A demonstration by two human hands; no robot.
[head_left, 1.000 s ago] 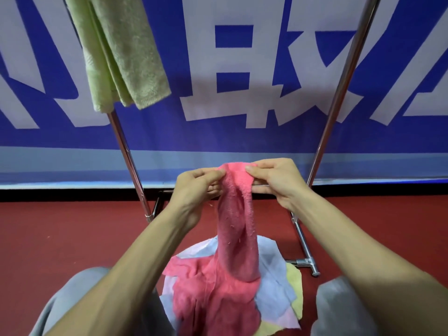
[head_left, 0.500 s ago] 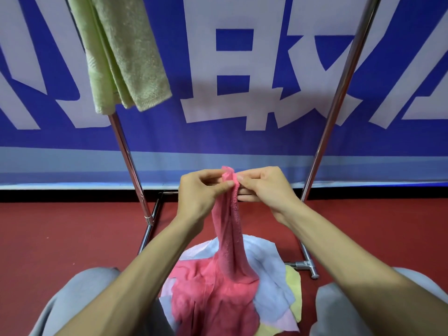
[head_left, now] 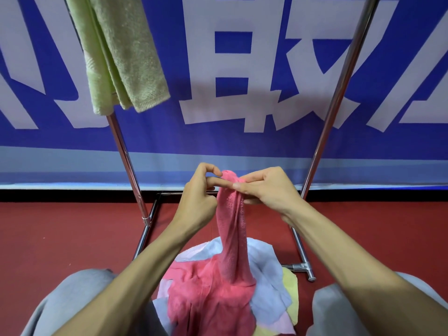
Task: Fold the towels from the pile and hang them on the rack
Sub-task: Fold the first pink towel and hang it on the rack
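Pinching the top edge of a pink towel (head_left: 231, 226) between thumb and fingers (head_left: 257, 174), the left hand (head_left: 198, 192) and the right hand (head_left: 269, 190) hold it up close together, its lower end trailing on the pile (head_left: 266, 267) on the floor (head_left: 60, 238). One green towel (head_left: 121, 57) hangs folded on the rack (head_left: 335, 98); the pink one is not yet folded and several more lie in the pile, so most of the job looks left.

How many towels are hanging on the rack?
1: a green towel hanging at the upper left of the rack. The rack's top bar is out of frame, so others may be hidden.
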